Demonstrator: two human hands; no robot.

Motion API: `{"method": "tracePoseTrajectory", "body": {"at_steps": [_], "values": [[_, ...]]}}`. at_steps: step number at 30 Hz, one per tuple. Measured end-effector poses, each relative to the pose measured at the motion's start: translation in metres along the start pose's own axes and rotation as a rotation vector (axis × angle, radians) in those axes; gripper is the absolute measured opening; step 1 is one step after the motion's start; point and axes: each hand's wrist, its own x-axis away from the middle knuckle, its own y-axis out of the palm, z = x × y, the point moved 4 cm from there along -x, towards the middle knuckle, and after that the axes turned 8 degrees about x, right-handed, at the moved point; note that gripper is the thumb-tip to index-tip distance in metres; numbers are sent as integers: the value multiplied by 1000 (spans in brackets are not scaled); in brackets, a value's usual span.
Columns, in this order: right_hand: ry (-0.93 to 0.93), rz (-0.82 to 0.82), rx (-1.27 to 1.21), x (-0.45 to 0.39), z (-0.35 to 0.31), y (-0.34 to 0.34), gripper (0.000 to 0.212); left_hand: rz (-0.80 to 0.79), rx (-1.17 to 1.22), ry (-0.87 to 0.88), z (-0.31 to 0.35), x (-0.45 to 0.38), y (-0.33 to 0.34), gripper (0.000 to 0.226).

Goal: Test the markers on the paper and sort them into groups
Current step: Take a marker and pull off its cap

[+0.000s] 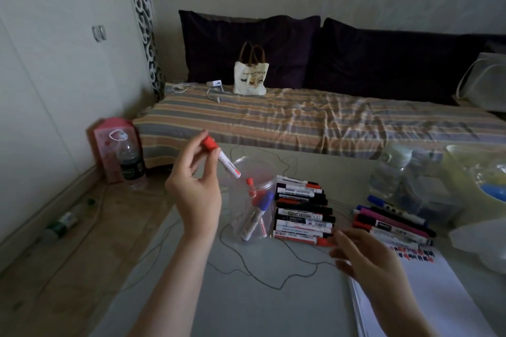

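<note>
**Sorting well advanced; one marker in hand**

Left hand (195, 189) fingers pinch a red marker (222, 159) above the clear jar (253, 208). Right hand (367, 257) fingers spread, holding nothing. Paper (427, 290) bears test marks; two bench rows (302, 210) appear sorted.

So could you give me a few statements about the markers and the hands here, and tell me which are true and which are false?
1. The left hand holds a red-capped marker above the clear plastic jar. True.
2. The clear plastic jar has no markers in it. False: several markers stand inside, red-capped ones and a blue-capped one.
3. The right hand grips a black marker. False: its fingers are spread and hold nothing, near the stacked row of markers.
4. The paper bears red and dark test marks along its far edge. True.
5. A cloth tote bag stands on the striped bedcover. True.
</note>
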Motion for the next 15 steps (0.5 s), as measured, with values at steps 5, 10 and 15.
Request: {"method": "tracePoseTrajectory", "body": {"at_steps": [5,10,15], "values": [[1,27,54,-3,4,1,9,-254,-357,44,-18,3,22,28],[-50,33,326,-11,29,3,11,-320,-503,154,3,29,34,24],[-413,109,794,-24,47,9,32,-906,-505,44,6,112,43,16]]}}
